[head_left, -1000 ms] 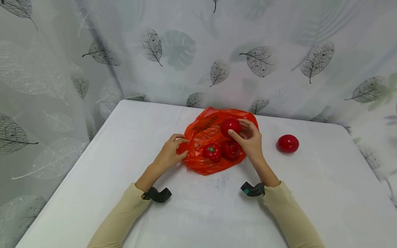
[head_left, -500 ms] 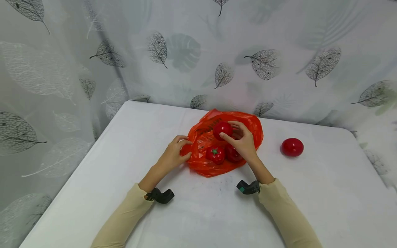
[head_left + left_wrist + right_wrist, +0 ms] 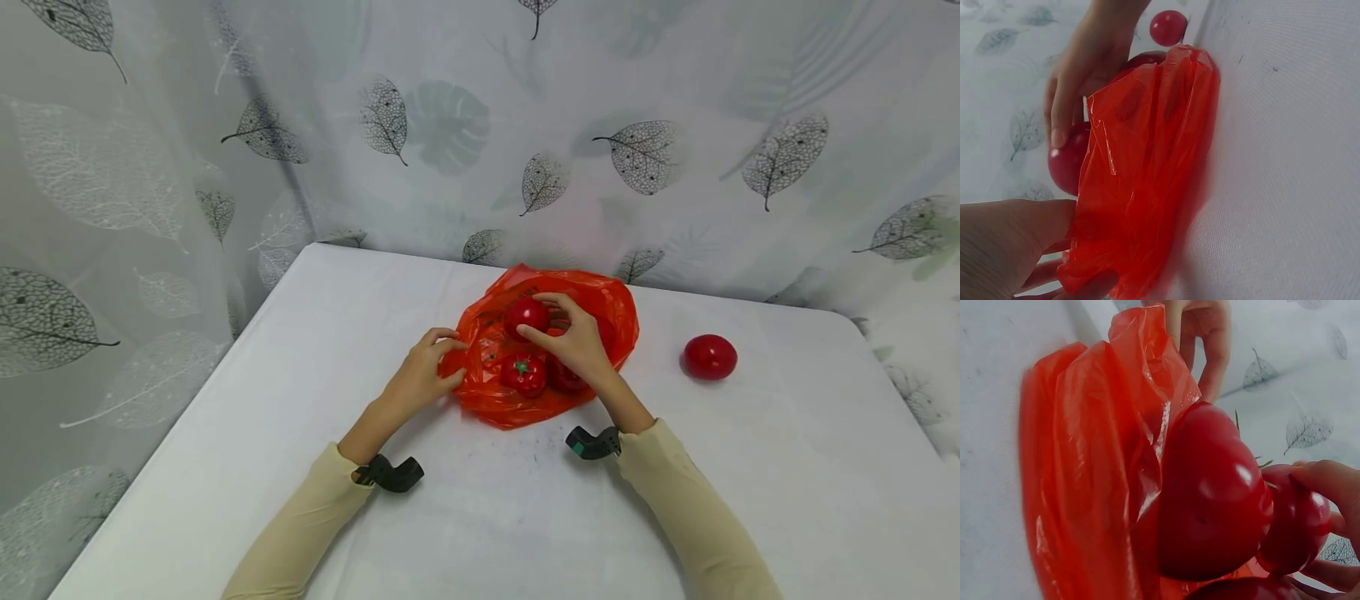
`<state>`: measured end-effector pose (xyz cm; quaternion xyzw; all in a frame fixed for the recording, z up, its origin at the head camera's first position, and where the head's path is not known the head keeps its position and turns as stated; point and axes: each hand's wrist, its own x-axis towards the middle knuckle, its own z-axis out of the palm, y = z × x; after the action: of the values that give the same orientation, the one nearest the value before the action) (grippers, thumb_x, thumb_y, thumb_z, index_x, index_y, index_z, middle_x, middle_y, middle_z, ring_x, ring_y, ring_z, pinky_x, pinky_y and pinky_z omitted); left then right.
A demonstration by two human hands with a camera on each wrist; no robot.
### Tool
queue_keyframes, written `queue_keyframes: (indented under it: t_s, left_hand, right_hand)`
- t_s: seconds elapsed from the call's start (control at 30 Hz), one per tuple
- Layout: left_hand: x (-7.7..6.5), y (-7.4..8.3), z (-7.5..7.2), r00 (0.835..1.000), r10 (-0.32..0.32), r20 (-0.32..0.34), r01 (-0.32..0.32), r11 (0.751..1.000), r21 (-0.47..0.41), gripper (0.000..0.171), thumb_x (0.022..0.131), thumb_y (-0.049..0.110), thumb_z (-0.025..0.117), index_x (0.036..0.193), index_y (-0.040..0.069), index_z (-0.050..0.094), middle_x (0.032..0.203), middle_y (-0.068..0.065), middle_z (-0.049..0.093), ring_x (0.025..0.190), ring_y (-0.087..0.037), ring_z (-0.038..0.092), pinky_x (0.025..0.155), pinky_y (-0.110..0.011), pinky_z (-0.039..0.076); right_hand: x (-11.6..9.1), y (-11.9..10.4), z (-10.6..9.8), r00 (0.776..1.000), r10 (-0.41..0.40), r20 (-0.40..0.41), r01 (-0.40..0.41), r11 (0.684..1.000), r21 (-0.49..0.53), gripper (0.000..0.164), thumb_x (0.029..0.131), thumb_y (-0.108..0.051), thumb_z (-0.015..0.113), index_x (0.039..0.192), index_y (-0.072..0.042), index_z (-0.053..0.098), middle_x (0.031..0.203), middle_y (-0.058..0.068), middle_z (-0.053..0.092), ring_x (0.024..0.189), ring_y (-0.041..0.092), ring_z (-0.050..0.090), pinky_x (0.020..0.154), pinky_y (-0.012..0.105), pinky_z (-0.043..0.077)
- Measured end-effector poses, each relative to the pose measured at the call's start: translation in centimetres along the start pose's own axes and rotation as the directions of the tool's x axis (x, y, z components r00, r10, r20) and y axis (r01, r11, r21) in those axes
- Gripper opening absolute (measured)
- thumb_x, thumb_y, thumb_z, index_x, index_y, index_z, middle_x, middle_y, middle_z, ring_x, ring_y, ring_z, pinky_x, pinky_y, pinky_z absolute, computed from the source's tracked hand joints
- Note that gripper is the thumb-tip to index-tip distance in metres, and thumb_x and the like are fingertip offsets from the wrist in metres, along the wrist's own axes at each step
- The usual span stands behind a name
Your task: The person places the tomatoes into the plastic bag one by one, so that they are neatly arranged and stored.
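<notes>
A red tomato (image 3: 527,319) is held between the thumb and fingers of my right hand (image 3: 573,337), over the opened mouth of a red plastic bag (image 3: 487,404). In the right wrist view the held tomato (image 3: 1294,519) sits just beyond a larger one (image 3: 1210,494) in the bag. Inside the bag lies a tomato with a green calyx (image 3: 522,375); beside it another tomato (image 3: 564,379) is partly covered by my right hand. My left hand (image 3: 420,375) grips the bag's left rim, with some fingertips hidden by the plastic (image 3: 1129,187).
One loose tomato (image 3: 709,357) lies on the white table (image 3: 480,517), right of the bag. A leaf-patterned curtain (image 3: 450,125) hangs along the table's back and left sides. Each wrist wears a small black camera mount (image 3: 397,475).
My right hand has carried its tomato left and slightly down across the bag's opening, uncovering red at the bag's right side. The left hand keeps its place at the rim. The head view has shifted slightly.
</notes>
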<state>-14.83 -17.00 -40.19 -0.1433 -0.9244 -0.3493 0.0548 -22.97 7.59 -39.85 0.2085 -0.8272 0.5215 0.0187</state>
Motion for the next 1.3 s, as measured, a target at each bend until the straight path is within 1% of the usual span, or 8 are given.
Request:
queue_keyframes:
  t_s: [0.23,0.43,0.57,0.67,0.87,0.97,1.1,1.3]
  left_hand:
    - [-0.1,0.1,0.0,1.000,-0.006,0.004,0.006,1.000,0.002,0.034,0.085,0.007,0.071,0.118,-0.001,0.065,0.129,-0.016,0.053,0.119,-0.033,0.054,0.097,-0.042,0.051]
    - [0.3,0.3,0.1,1.000,0.018,-0.002,-0.018,1.000,0.010,0.035,0.084,0.007,0.072,0.118,-0.002,0.065,0.129,-0.016,0.053,0.119,-0.033,0.055,0.096,-0.042,0.051]
    - [0.7,0.4,0.3,0.999,0.031,-0.007,-0.031,0.999,0.005,0.035,0.085,0.007,0.071,0.118,-0.001,0.065,0.129,-0.016,0.053,0.119,-0.033,0.055,0.096,-0.042,0.051]
    - [0.6,0.4,0.3,1.000,0.031,0.001,-0.031,1.000,-0.001,0.035,0.085,0.007,0.071,0.119,-0.001,0.065,0.130,-0.016,0.052,0.119,-0.033,0.054,0.095,-0.043,0.052]
    - [-0.4,0.1,0.0,1.000,0.020,-0.023,-0.020,1.000,0.005,0.033,0.084,0.006,0.072,0.116,-0.002,0.066,0.128,-0.016,0.054,0.117,-0.033,0.055,0.094,-0.044,0.052]
    - [-0.5,0.0,0.0,0.999,0.032,-0.026,-0.032,0.999,0.008,0.033,0.084,0.005,0.072,0.116,-0.002,0.066,0.127,-0.017,0.054,0.117,-0.034,0.055,0.094,-0.044,0.052]
    - [-0.2,0.1,0.3,0.999,0.034,-0.009,-0.034,0.999,0.006,0.033,0.085,0.006,0.071,0.116,-0.002,0.066,0.128,-0.017,0.053,0.118,-0.033,0.055,0.095,-0.043,0.052]
    - [-0.2,0.2,0.3,1.000,0.030,-0.005,-0.030,0.999,0.013,0.033,0.085,0.006,0.072,0.116,-0.002,0.066,0.128,-0.017,0.054,0.118,-0.032,0.055,0.095,-0.042,0.052]
  right_hand:
    - [0.8,-0.8,0.8,0.993,-0.041,0.114,0.048,0.997,-0.063,0.055,0.082,-0.027,0.079,0.129,-0.010,0.057,0.125,0.012,0.062,0.107,0.031,0.062,0.088,0.047,0.055]
    - [1.5,-1.2,1.1,0.980,-0.034,0.196,0.065,0.986,-0.154,0.056,0.082,-0.031,0.079,0.129,-0.009,0.057,0.126,0.011,0.061,0.107,0.030,0.062,0.086,0.045,0.056]
    - [1.8,-1.3,1.1,0.974,-0.035,0.225,0.084,0.973,-0.214,0.055,0.081,-0.031,0.079,0.128,-0.009,0.058,0.123,0.013,0.062,0.106,0.030,0.061,0.086,0.046,0.056]
    - [1.8,-1.2,1.3,0.967,-0.032,0.254,0.097,0.963,-0.250,0.055,0.081,-0.030,0.080,0.127,-0.009,0.059,0.120,0.012,0.064,0.105,0.028,0.061,0.086,0.045,0.056]
    - [1.8,-1.2,2.3,0.940,-0.029,0.339,0.123,0.958,-0.259,0.056,0.083,-0.035,0.077,0.129,-0.010,0.058,0.122,0.010,0.064,0.108,0.025,0.060,0.090,0.043,0.055]
    - [1.8,-1.3,2.3,0.938,-0.004,0.348,0.098,0.963,-0.252,0.054,0.085,-0.034,0.075,0.131,-0.011,0.058,0.124,0.010,0.063,0.110,0.026,0.060,0.090,0.044,0.055]
    - [1.8,-1.4,1.7,0.932,0.032,0.362,0.066,0.965,-0.253,0.050,0.090,-0.031,0.070,0.133,-0.010,0.057,0.128,0.011,0.061,0.114,0.028,0.058,0.093,0.046,0.053]
    - [1.6,-1.7,1.2,0.933,0.005,0.361,0.087,0.967,-0.239,0.043,0.092,-0.026,0.068,0.130,-0.006,0.060,0.128,0.013,0.062,0.116,0.030,0.058,0.094,0.048,0.052]
